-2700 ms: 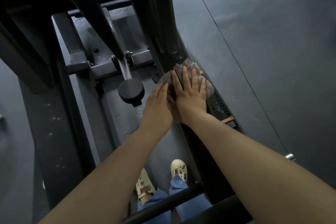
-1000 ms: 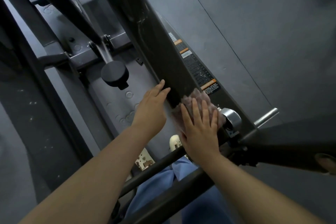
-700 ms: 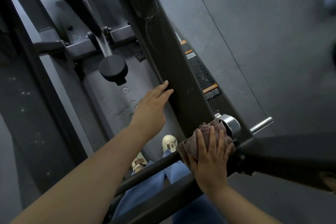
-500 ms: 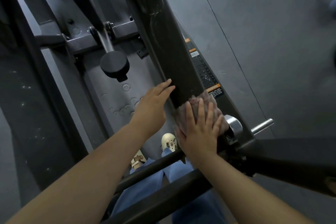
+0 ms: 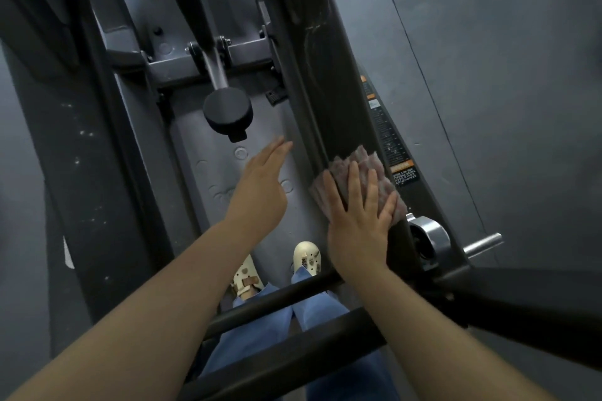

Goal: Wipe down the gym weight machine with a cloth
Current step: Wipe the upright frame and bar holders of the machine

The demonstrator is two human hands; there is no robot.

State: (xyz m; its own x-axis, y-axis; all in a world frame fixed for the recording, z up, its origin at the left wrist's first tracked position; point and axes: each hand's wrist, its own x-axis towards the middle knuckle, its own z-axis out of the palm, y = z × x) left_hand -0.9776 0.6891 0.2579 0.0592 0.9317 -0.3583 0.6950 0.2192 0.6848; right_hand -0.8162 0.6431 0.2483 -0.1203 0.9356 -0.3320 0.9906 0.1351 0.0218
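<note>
Cloth (image 5: 356,177), a crumpled pinkish-brown rag, lies pressed flat against the dark slanted frame beam (image 5: 329,81) of the weight machine under the right hand (image 5: 356,225), whose grip is open: fingers spread straight over the fabric, pinching nothing. Half a second ago the rag sat lower on the beam, close to the chrome weight peg (image 5: 482,244) at 4 o'clock; a moment before that it was down at the peg joint itself. Now it has travelled back up toward 12 o'clock, level with the orange-and-black warning label (image 5: 403,172) just beside it at 3 o'clock. That reads as one stroke of a back-and-forth pass along the beam, so the lower stretch has likely been covered while the scuffed upper part is not yet reached. The left hand (image 5: 260,192) hovers at 9 o'clock of the cloth, fingers straight and together, holding nothing; whether its fingertips touch the beam I cannot tell. Below it shows the grey footplate (image 5: 208,156) with the black round knob (image 5: 228,111).
</note>
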